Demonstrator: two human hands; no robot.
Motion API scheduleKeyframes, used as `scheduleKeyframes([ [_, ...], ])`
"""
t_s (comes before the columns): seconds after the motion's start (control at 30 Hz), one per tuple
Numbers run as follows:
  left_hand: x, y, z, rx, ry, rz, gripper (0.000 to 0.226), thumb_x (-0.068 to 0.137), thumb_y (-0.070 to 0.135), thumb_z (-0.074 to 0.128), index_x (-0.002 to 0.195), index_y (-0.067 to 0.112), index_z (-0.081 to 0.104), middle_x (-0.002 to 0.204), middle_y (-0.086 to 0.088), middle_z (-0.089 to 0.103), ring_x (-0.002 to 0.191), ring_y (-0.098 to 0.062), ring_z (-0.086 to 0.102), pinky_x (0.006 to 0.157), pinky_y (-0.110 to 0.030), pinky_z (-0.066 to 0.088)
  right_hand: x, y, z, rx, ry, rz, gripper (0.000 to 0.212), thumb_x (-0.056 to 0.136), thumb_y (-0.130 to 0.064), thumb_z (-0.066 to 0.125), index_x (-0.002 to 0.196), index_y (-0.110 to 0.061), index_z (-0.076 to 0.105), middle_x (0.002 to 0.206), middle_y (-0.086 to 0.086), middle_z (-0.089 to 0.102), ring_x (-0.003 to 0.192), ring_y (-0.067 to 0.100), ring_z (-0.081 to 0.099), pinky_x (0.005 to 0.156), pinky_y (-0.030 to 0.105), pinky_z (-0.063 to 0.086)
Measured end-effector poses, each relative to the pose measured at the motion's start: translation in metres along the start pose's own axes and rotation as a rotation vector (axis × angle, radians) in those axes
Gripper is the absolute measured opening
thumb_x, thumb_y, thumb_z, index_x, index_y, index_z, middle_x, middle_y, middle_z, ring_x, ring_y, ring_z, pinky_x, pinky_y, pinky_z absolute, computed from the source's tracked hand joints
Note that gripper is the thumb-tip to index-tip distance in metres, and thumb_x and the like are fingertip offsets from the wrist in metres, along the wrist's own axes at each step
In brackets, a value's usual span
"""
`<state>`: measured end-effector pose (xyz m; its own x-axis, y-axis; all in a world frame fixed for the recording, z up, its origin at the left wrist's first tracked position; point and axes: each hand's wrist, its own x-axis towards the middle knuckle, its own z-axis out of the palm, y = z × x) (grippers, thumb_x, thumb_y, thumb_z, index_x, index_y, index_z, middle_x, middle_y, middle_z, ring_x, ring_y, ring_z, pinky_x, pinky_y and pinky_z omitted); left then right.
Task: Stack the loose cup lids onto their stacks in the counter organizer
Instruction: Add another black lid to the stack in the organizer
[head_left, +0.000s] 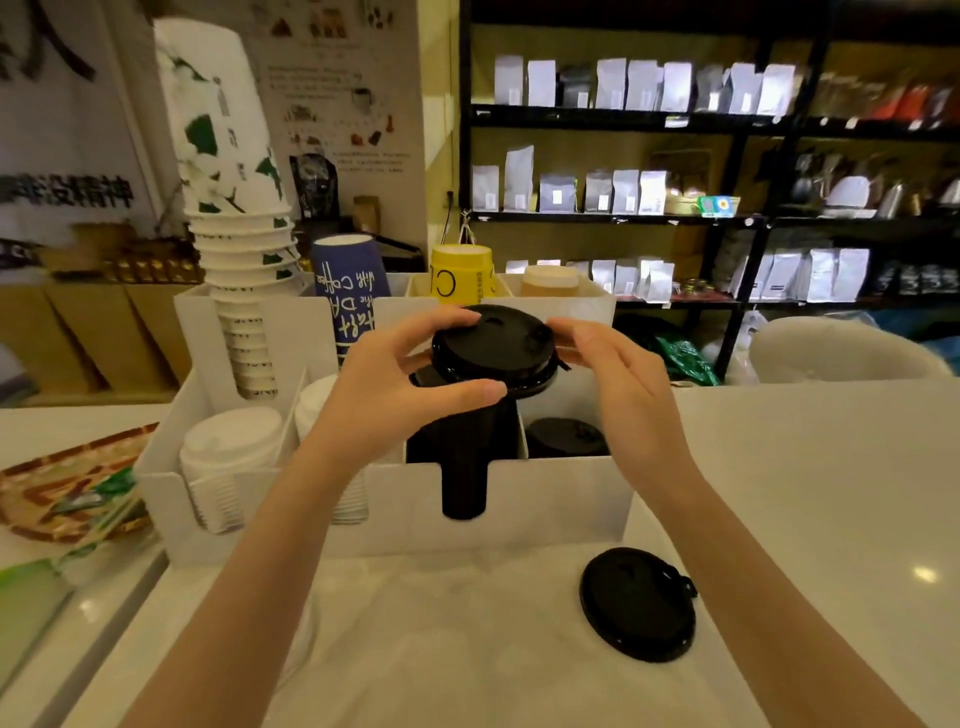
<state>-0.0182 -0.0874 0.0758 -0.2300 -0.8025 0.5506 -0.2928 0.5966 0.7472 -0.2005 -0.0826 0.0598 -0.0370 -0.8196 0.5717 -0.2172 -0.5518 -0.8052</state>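
Black lid (493, 345) pinched in left hand (395, 374) over black stack (462, 452); right hand (615, 384) relaxed, fingertips touching rim.

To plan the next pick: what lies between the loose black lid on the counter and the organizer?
Only bare counter, seen in the head view, separates the loose lid from the organizer.
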Motion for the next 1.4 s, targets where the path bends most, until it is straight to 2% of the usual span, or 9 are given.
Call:
scheduleKeyframes([
  [0.13, 0.009, -0.015, 0.005, -0.019, 0.073, 0.001, 0.065, 0.052, 0.034, 0.076, 0.113, 0.025, 0.055, 0.110, 0.022, 0.055, 0.110, 0.003, 0.053, 0.089, -0.009, 0.042, 0.006, 0.010, 0.011, 0.038, 0.000, -0.033, 0.029, 0.095, -0.021, 0.033, 0.102, -0.025, 0.061, 0.097, -0.010, 0.064, 0.093, -0.008, 0.055, 0.075, 0.000, 0.039],
  [0.27, 0.013, -0.032, 0.004, 0.098, 0.081, -0.049, 0.068, 0.053, 0.041, 0.075, 0.116, 0.028, 0.051, 0.115, 0.011, 0.056, 0.114, -0.008, 0.051, 0.092, -0.015, 0.042, 0.011, 0.022, 0.020, -0.019, -0.095, -0.057, 0.027, 0.095, -0.021, 0.033, 0.100, -0.037, 0.054, 0.097, -0.021, 0.056, 0.090, -0.021, 0.049, 0.075, -0.005, 0.032],
  [0.37, 0.015, -0.041, 0.003, 0.197, 0.065, -0.081, 0.063, 0.060, 0.035, 0.076, 0.118, 0.026, 0.051, 0.118, 0.005, 0.057, 0.115, -0.013, 0.050, 0.097, -0.026, 0.042, 0.015, 0.036, 0.022, -0.052, -0.152, -0.017, 0.030, 0.096, -0.024, 0.031, 0.118, -0.027, 0.051, 0.104, -0.023, 0.053, 0.095, -0.024, 0.043, 0.080, -0.007, 0.028],
  [0.5, 0.016, -0.045, 0.001, 0.243, 0.045, -0.109, 0.061, 0.064, 0.034, 0.075, 0.119, 0.025, 0.051, 0.121, 0.002, 0.058, 0.115, -0.014, 0.050, 0.101, -0.035, 0.042, 0.017, 0.045, 0.024, -0.046, -0.184, 0.000, 0.033, 0.096, -0.024, 0.030, 0.121, -0.025, 0.050, 0.108, -0.025, 0.052, 0.099, -0.022, 0.043, 0.083, -0.006, 0.028],
  [0.8, 0.016, -0.047, -0.007, 0.202, -0.027, -0.173, 0.055, 0.066, 0.030, 0.073, 0.117, 0.027, 0.052, 0.118, 0.007, 0.056, 0.117, -0.013, 0.048, 0.104, -0.032, 0.037, 0.014, 0.043, 0.027, -0.091, -0.205, -0.008, 0.026, 0.090, -0.033, 0.029, 0.108, -0.044, 0.045, 0.104, -0.031, 0.048, 0.098, -0.025, 0.040, 0.081, -0.007, 0.026],
  [0.9, 0.017, -0.047, -0.008, 0.127, -0.049, -0.195, 0.054, 0.068, 0.025, 0.072, 0.117, 0.026, 0.052, 0.122, 0.002, 0.056, 0.118, -0.015, 0.048, 0.107, -0.038, 0.037, 0.010, 0.043, 0.027, -0.128, -0.190, -0.010, 0.029, 0.093, -0.030, 0.031, 0.118, -0.038, 0.044, 0.108, -0.029, 0.048, 0.102, -0.020, 0.040, 0.084, -0.006, 0.025],
  [1.0, 0.017, -0.047, -0.009, 0.095, -0.066, -0.207, 0.053, 0.069, 0.023, 0.071, 0.118, 0.024, 0.051, 0.123, 0.000, 0.056, 0.119, -0.016, 0.048, 0.107, -0.039, 0.037, 0.007, 0.043, 0.030, -0.208, -0.171, -0.007, 0.046, 0.088, -0.039, 0.031, 0.132, -0.027, 0.037, 0.121, -0.017, 0.045, 0.112, -0.003, 0.038, 0.094, 0.011, 0.027],
  [1.07, 0.017, -0.046, -0.009, 0.088, -0.074, -0.212, 0.054, 0.068, 0.026, 0.073, 0.118, 0.025, 0.052, 0.124, 0.000, 0.056, 0.119, -0.016, 0.048, 0.107, -0.040, 0.037, 0.006, 0.044, 0.033, -0.258, -0.172, -0.025, 0.052, 0.085, -0.042, 0.028, 0.134, -0.026, 0.036, 0.124, -0.012, 0.046, 0.114, 0.000, 0.037, 0.094, 0.015, 0.026],
  [1.4, 0.014, -0.038, 0.004, 0.469, 0.007, -0.104, 0.058, 0.068, 0.035, 0.071, 0.121, 0.023, 0.049, 0.125, 0.001, 0.054, 0.106, -0.007, 0.043, 0.085, -0.021, 0.035, 0.009, 0.049, 0.032, -0.208, -0.187, 0.015, 0.040, 0.093, -0.034, 0.033, 0.131, -0.023, 0.040, 0.131, -0.003, 0.048, 0.116, 0.003, 0.038, 0.091, 0.006, 0.027],
])
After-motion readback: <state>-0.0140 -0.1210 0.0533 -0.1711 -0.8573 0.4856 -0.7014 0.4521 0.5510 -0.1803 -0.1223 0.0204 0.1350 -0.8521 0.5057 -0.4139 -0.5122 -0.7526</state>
